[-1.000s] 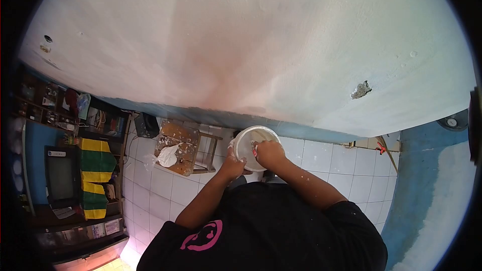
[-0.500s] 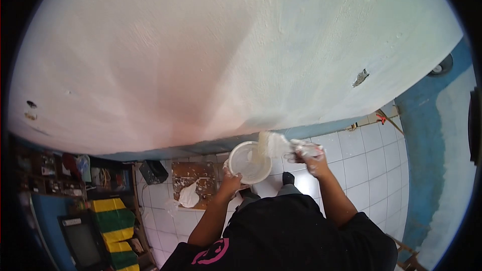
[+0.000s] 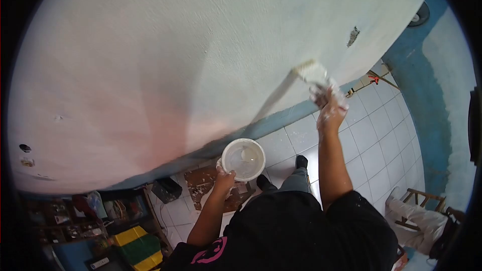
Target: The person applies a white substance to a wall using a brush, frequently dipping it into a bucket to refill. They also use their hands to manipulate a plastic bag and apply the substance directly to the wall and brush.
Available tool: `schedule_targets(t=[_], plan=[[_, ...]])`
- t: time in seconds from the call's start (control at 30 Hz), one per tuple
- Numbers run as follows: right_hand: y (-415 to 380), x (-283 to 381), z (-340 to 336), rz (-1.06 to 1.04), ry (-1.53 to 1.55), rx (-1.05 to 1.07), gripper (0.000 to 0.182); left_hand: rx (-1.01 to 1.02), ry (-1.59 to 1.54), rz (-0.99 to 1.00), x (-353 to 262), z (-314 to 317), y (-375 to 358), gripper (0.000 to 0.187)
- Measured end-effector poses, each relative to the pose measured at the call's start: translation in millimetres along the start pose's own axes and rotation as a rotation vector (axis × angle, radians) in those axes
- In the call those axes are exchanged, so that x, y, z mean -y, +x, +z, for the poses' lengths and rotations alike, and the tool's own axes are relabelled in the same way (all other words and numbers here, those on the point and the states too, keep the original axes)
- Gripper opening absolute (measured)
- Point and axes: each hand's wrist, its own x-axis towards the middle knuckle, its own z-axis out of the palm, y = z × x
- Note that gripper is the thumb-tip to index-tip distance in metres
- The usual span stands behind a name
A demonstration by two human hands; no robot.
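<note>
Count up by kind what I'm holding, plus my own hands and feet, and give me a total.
Bucket: 1
Brush: 1
Hands: 2, left hand and right hand
Feet: 2, left foot and right foot
Total: 6

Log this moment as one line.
left hand: holds bucket | right hand: holds brush at wall | stool: below, paint-spattered

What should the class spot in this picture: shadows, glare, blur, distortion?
Head view: the pale wall and white floor tiles bow, fisheye-style, inside a dark rim; a long shadow slants down the wall from the wide white brush; glare whitens tiles near the dark-covered feet; the right hand looks slightly blurred.
</note>
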Motion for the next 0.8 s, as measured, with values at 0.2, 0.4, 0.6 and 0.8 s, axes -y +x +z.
schedule_targets(t=[0.2, 0.4, 0.6, 0.8], plan=[[4.8, 64.1, 33.9, -0.344, 0.206, 0.179, 0.040, 0.029, -0.005, 0.051, -3.7, -2.0, -1.3, 0.061], [-2.6, -128.3, -81.5, -0.047, -0.126, -0.039, 0.038, -0.033, 0.006, 0.023, 8.8, 14.5, -3.1, 0.063], [10.6, -149.6, -96.9, 0.151, -0.229, -0.048, 0.027, -0.023, 0.030, -0.009, 10.0, 31.4, -17.8, 0.064], [30.5, 70.4, 7.1, -0.115, 0.263, 0.149, 0.032, -0.098, -0.022, -0.022, 12.4, 58.9, -24.6, 0.050]])
